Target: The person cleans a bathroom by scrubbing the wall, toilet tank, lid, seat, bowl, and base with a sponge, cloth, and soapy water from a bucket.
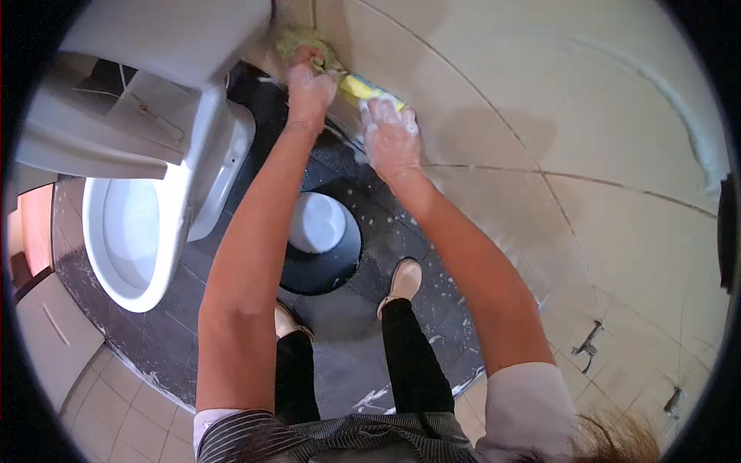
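Foam covers both of my hands at the tiled wall, low above the dark floor. My left hand (310,92) is closed on a fluffy yellow-green scrubber (302,40) near the corner beside the toilet. A little to the right, my right hand (391,137) has its fingers curled over the lower end of a slim yellow object with a blue edge (361,86). That object lies at a slant against the wall; its exact kind is hard to tell, and my fingers hide its end.
A white toilet (135,305) with a raised seat stands at left. Between my arms and feet sits a dark bucket (324,278) with a white round basin (316,224) in it. Metal taps (590,347) stick out at lower right. Suds streak the wet floor and wall.
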The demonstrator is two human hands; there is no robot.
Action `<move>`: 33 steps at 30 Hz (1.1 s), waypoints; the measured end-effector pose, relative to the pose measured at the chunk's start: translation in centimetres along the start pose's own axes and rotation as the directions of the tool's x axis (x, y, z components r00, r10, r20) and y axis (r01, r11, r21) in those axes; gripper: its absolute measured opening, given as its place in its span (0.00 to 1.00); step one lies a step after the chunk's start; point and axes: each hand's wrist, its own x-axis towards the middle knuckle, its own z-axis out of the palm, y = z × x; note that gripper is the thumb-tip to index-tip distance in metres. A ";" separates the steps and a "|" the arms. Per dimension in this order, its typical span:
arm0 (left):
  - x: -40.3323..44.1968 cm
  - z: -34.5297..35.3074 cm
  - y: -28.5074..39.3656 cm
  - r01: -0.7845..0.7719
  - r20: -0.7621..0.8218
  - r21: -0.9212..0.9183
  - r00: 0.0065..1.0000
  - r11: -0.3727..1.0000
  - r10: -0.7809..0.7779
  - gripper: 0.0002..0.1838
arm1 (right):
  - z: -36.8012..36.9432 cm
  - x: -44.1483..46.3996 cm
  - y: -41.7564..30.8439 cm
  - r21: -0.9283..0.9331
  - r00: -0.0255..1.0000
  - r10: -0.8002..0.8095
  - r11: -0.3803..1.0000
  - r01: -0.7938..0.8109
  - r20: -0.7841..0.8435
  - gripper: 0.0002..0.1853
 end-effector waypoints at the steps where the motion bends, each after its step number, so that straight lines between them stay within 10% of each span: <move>1: -1.4 1.2 -0.3 0.172 0.095 -0.244 0.984 0.954 -0.153 0.18 | 1.6 -1.4 0.7 0.069 0.999 0.014 0.997 -0.017 0.045 0.15; 3: -3.5 2.3 1.5 0.360 0.226 -0.455 0.931 0.814 -0.286 0.17 | 0.4 -2.9 1.7 0.133 0.994 0.023 0.990 -0.037 0.105 0.14; 9: -4.9 -2.5 18.3 -0.015 0.003 -0.543 1.000 0.839 0.019 0.31 | -20.6 -5.0 7.4 -0.121 0.991 0.132 0.984 -0.133 -0.014 0.12; 12: -5.5 -5.3 31.1 0.188 0.188 -0.973 0.982 0.131 -0.015 0.30 | -31.9 -6.3 11.5 -0.193 0.920 0.178 0.947 -0.256 -0.349 0.16; 15: -5.4 -6.0 41.6 -0.141 -0.065 -0.982 0.882 0.129 0.467 0.21 | -41.4 -8.1 16.2 -0.341 0.664 0.194 0.735 -0.586 -0.722 0.19; 16: -4.9 -8.2 45.2 -0.240 -0.033 -0.904 0.864 0.354 0.502 0.20 | -45.7 -7.8 17.1 -0.298 0.654 0.221 0.754 -0.585 -0.723 0.23; 18: -4.6 -8.9 50.1 -0.346 -0.166 -0.905 0.822 0.248 0.544 0.20 | -51.3 -7.4 18.5 -0.228 0.573 0.169 0.800 -0.555 -0.802 0.21; 21: -5.3 -6.5 52.0 -0.539 -0.415 -0.826 0.780 0.166 0.469 0.18 | -50.7 -9.4 20.9 -0.414 0.591 0.041 0.674 -0.612 -0.806 0.16; 24: -8.0 -3.9 44.2 -0.488 -0.073 -0.774 0.702 0.403 0.709 0.13 | -41.0 -11.2 18.7 -0.360 0.605 0.139 0.693 -0.625 -0.784 0.17; 30: -20.6 8.6 22.8 -0.180 0.658 -0.436 0.605 0.882 0.449 0.13 | -15.3 -27.9 18.1 -0.105 0.816 0.329 0.900 -0.424 -0.475 0.24; 33: -24.8 12.4 20.6 -0.311 0.752 -0.248 0.536 0.917 0.385 0.13 | -14.5 -30.7 17.4 -0.071 0.844 0.478 0.859 -0.507 -0.242 0.12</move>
